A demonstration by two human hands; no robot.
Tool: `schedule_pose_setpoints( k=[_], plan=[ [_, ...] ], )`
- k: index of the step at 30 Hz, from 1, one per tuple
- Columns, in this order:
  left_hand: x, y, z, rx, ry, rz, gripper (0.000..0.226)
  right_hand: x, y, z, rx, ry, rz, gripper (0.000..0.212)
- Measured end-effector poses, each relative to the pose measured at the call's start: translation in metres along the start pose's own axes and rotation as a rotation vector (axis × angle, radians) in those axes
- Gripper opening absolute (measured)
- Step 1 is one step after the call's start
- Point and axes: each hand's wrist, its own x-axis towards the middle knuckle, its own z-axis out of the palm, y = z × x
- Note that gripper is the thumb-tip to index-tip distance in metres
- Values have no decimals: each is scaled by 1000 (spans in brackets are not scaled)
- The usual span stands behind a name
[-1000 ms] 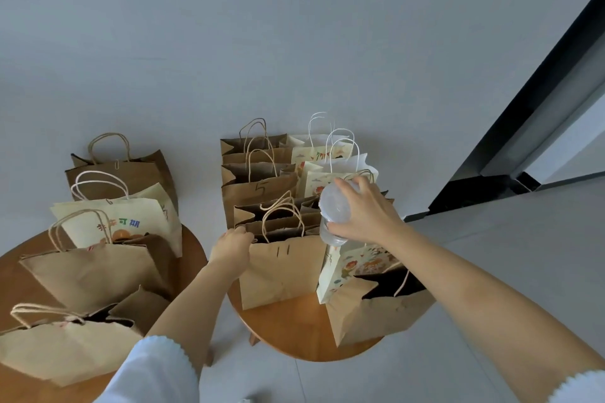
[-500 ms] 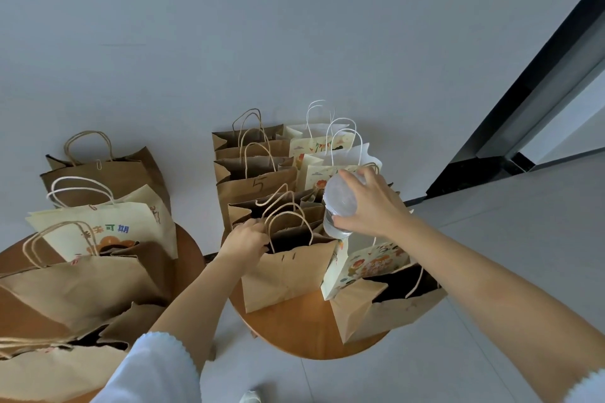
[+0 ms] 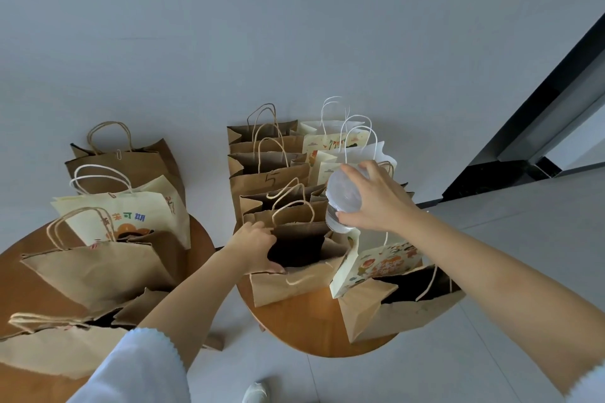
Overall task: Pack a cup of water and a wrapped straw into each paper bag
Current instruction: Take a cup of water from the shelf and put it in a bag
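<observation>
On the left round table stand four paper bags near its edge. My left hand grips the rim of a brown paper bag on the crowded right table, spreading its dark mouth; contents unseen. My right hand grips a clear cup of water tilted just above that opening's right edge.

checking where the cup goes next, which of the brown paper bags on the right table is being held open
The front brown paper bag: the left hand spreads its mouth wide, beside the clear plastic cup in the right hand. The other brown bags go untouched.
</observation>
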Motion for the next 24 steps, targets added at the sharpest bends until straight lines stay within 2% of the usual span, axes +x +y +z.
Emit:
schedule_pose_setpoints(
  k=[4,6,10,14,18,24],
  plan=[
    [-6,0,9,9,-136,-82,101,-5,-2,-1,-29,15,-156,95],
    [-9,0,13,18,-168,-101,112,-6,-2,1,-42,2,-251,99],
    [-12,2,11,30,-163,-84,115,-3,-9,9,-105,-76,-479,105],
    [-15,4,8,26,-163,-86,119,6,-34,25,-201,-197,-622,99],
    [-17,1,10,3,-155,-67,118,16,-54,50,-234,-320,-664,93],
    [-18,-5,7,55,-168,-70,120,33,-62,84,-392,-413,-686,91]
  ],
)
